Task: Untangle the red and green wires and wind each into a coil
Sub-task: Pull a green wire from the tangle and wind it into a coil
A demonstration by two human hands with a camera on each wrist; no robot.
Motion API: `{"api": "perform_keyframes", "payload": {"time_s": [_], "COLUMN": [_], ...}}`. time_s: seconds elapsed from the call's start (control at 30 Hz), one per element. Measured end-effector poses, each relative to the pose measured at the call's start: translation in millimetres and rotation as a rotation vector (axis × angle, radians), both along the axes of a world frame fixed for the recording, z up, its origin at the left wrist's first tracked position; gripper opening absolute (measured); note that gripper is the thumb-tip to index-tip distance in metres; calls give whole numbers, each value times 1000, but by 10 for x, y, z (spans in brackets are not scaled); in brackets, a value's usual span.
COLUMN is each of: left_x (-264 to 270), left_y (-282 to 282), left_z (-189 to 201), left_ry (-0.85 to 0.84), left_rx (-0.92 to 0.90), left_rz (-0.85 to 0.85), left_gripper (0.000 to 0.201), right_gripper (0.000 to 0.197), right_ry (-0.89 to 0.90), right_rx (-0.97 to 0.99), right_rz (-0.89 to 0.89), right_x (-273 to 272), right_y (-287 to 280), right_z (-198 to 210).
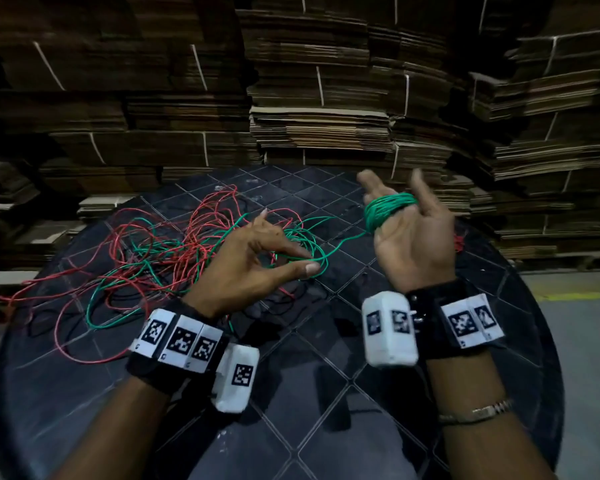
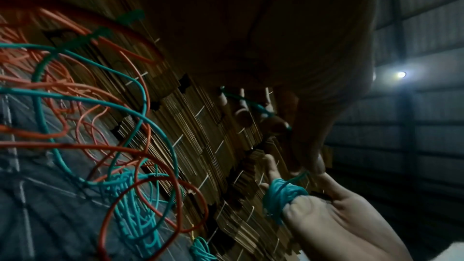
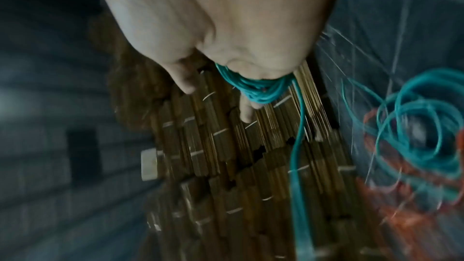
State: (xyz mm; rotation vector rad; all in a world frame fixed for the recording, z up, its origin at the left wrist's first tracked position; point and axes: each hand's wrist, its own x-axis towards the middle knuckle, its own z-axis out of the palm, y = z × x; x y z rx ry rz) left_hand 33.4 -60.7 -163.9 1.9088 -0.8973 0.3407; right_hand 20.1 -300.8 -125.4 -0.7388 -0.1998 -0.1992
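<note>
Loose red wire (image 1: 125, 233) and green wire (image 1: 302, 237) lie tangled across the left half of the black round table (image 1: 326, 393). My left hand (image 1: 309, 263) hovers over the tangle and pinches a green strand between thumb and forefinger. My right hand (image 1: 394, 190) is raised palm up to the right, fingers spread and straight. A green coil (image 1: 388, 207) is wound round its fingers, and one taut strand runs from it to my left hand. The left wrist view shows the coil (image 2: 281, 194) on those fingers. In the right wrist view, the coil (image 3: 258, 88) sits below the palm.
Tall stacks of strapped flat cardboard (image 1: 319, 98) stand right behind the table. A small bit of red wire (image 1: 459, 242) shows on the table behind my right hand. Grey floor (image 1: 586, 341) lies to the right of the table.
</note>
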Motion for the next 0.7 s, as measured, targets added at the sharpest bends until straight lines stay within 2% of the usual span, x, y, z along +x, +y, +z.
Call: {"api": "perform_keyframes", "payload": {"time_s": [0.07,0.13,0.2,0.27,0.33,0.4,0.5,0.57,0.63,0.7], "left_x": [-28,-53,-79,-67,-54,-69,-110,-64,22,103], "left_y": [-9,-5,12,45,62,51,26,25,26,34], "left_z": [50,99,132,139,136,139,166,128,64,10], "left_ry": [-36,-74,-105,-83,-69,-51,48,69,95,44], "left_rx": [-45,-115,-182,-228,-257,-297,-423,-368,-305,-254], "left_rz": [-2,8,33,69,123,182,179,151,136,189], "left_gripper": [18,12,8,9,12,14,15,17,19,20], "right_gripper": [52,42,41,57,73,81,92,98,93,90], "right_ry": [76,130,193,220,187,179,178,170,163,152], "right_rx": [-296,-505,-593,-661,-702,-726,-768,-767,-736,-684], "right_rz": [-58,-16,109,227,343,477,628,698,743,764], "right_x": [11,-15,-42,-63,-89,-141,-213,-236,-239,-249], "right_y": [168,347,485,591,671,696,672,669,649,578], "right_z": [-9,-36,-83,-133,-167,-145,-71,-45,-43,-52]}}
